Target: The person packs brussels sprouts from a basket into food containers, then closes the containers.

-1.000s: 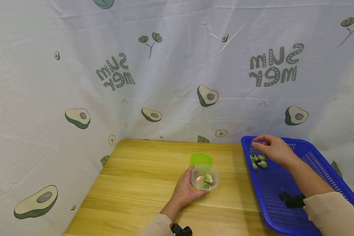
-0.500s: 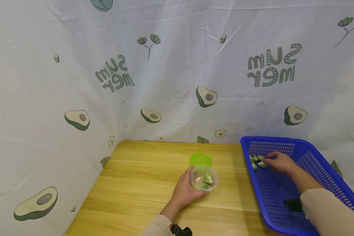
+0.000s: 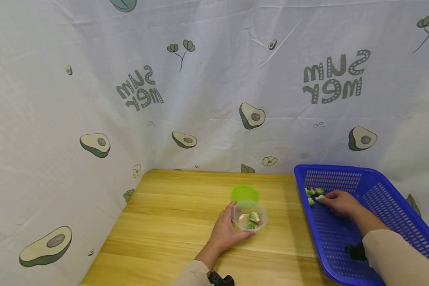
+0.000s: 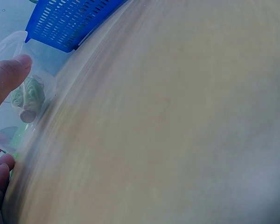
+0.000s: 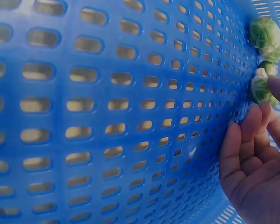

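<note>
My left hand curls round a clear plastic bowl on the table, with green sprouts inside. The left wrist view shows one sprout through the bowl wall, below the thumb of the left hand. Inside the blue basket, my right hand pinches a small sprout between thumb and fingers. Other sprouts lie beside it, in the basket's far left corner. The right wrist view has the right hand at a sprout, its far side partly hidden.
A bright green lid lies on the wooden table just behind the bowl. The basket stands at the table's right side. Behind the table hangs a white curtain printed with avocados.
My right hand has gone from above the basket's far left corner down to the sprouts, and its fingers have closed on one. The left hand and bowl have stayed in place.
</note>
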The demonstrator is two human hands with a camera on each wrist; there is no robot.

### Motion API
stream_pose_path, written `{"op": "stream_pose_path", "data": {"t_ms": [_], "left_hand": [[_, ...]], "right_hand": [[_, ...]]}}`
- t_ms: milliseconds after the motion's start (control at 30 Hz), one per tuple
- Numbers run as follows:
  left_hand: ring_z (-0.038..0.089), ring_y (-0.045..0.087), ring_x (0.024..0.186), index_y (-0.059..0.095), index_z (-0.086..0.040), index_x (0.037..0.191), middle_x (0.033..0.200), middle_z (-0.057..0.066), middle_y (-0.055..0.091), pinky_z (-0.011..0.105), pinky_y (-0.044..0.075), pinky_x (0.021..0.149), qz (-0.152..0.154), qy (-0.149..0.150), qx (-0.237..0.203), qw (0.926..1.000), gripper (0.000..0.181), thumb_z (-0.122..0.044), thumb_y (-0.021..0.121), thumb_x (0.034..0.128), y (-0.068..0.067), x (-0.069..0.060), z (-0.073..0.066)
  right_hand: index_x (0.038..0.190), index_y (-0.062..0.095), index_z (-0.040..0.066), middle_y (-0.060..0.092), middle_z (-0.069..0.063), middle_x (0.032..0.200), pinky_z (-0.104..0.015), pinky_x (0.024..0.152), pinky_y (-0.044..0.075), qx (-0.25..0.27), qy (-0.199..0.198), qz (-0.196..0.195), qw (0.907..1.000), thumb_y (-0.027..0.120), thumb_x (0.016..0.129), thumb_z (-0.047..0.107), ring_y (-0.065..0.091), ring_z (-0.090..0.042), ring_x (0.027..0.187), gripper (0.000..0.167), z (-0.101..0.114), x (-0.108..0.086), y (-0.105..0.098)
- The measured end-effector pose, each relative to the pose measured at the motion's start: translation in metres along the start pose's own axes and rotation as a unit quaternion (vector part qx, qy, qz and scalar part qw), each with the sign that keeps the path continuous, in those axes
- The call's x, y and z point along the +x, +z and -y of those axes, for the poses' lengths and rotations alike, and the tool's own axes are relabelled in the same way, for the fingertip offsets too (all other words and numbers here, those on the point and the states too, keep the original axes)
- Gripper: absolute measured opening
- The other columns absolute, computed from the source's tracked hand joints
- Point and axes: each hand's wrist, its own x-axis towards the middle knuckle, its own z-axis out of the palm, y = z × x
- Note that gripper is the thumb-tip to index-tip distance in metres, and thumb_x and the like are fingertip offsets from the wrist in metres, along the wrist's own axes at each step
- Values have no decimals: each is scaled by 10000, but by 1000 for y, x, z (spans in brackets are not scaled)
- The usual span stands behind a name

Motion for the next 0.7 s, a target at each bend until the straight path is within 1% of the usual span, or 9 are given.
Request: {"op": "stream_pose_path", "data": {"t_ms": [267,400,500,600,700], "left_hand": [[261,557,1294,344,-154,1583,1444,78,566,487,485,1071,14,-13,-18,10000,1095,-520,899,713,0,0,1],[257,560,1288,347,-155,1581,1437,75,570,483,488,1064,-4,7,1,10000,1094,-516,902,711,0,1,0],[249,560,1284,348,-167,1580,1429,70,573,477,487,1066,3,-15,-19,10000,1091,-513,905,708,0,1,-1],[244,561,1281,349,-173,1580,1422,68,575,472,487,1066,21,-45,-31,10000,1090,-512,906,707,0,0,-2],[245,564,1278,347,-175,1581,1417,69,576,472,489,1062,39,-77,-46,10000,1088,-513,904,710,-1,0,-3]], "right_hand": [[1208,518,-201,606,-221,919,-328,654,511,-121,-84,-43,9999,613,998,286,602,-250,796,538,0,-1,-1],[1200,520,-202,603,-210,906,-325,642,501,-56,-151,-55,9999,611,1000,270,599,-235,782,521,0,-3,-1],[1214,507,-210,619,-201,903,-330,637,509,41,-190,-38,9998,602,1008,278,615,-218,773,538,1,-4,-3],[1220,505,-214,614,-141,838,-337,626,501,144,-204,-42,9997,580,1017,297,603,-199,731,555,3,-6,-6],[1216,514,-207,578,-57,780,-334,620,484,213,-247,-85,9994,564,1021,332,571,-179,698,576,6,-8,-11]]}}
